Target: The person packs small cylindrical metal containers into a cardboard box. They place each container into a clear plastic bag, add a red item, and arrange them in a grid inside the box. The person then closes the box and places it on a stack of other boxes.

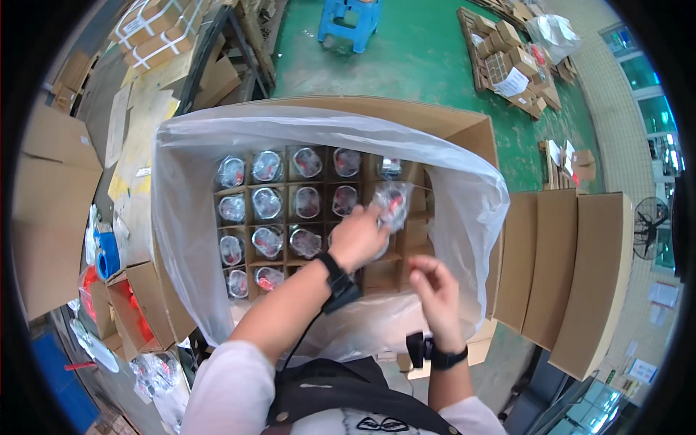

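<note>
My left hand (pixel 359 238) reaches over the divided carton and grips a clear plastic-wrapped item with a red part (pixel 393 204) by its near side. What is inside the wrap is too blurred to name. The item is over the column of cells right of the filled ones. My right hand (pixel 438 291) hovers above the near right part of the carton, fingers apart and loosely bent, holding nothing. Similar wrapped silvery items with red bits (pixel 267 204) stand upright in the cardboard cells to the left. My left forearm hides some near cells.
A clear plastic liner (pixel 471 217) drapes over the carton's rim (pixel 478 129). An open small box with red parts (pixel 138 312) stands at left. Brown cardboard panels (pixel 591 268) are at right. Beyond are a blue stool (pixel 350 22) and a loaded pallet (pixel 511 65).
</note>
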A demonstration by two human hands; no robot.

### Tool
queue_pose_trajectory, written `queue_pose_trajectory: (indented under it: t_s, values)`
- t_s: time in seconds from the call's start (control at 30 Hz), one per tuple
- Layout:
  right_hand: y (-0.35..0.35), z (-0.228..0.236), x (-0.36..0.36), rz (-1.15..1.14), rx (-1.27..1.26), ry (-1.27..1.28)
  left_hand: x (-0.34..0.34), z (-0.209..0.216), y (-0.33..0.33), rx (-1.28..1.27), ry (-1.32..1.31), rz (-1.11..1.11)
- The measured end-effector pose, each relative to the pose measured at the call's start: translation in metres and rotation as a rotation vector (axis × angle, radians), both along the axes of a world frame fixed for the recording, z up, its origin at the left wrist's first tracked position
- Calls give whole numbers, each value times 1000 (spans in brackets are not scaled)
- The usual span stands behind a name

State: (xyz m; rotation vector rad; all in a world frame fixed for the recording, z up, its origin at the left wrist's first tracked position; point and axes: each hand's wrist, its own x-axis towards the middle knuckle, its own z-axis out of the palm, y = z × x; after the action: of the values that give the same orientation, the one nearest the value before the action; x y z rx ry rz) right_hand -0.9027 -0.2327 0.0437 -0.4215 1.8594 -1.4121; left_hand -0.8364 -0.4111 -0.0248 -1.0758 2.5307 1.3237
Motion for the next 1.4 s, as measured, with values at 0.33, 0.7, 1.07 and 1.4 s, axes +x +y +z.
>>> queue_pose_trajectory:
  t_s: [0.33, 0.7, 1.07, 1.4]
  values:
    - [80, 27, 38, -340, -45, -88, -55, -57, 54, -198, -211, -299]
    - [-200, -115, -51, -410, 231, 655, 99, -40, 84, 502, 103, -558]
    - [-234, -222, -151, 394, 595, 1380, 257, 35, 99, 634, 188, -78]
    - [-232, -253, -231, 69, 295, 402, 459, 98, 118, 182, 215, 785]
